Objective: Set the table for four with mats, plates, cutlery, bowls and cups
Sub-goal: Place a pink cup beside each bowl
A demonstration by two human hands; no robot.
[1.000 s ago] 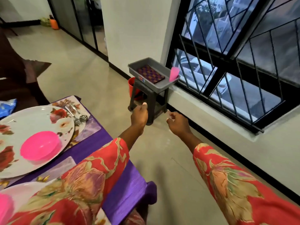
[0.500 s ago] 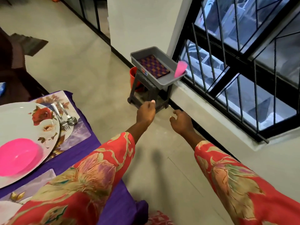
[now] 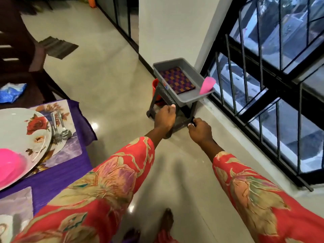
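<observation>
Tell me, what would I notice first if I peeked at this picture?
Probably the two arms in bright red flowered sleeves, reaching toward a grey tub on a dark stool by the barred window. Next, the hot pink bowl on a rose-patterned plate at the left.

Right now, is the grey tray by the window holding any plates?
No: the grey tray holds only a purple and orange checked mat, with a pink cup at its corner; no plates show.
</observation>
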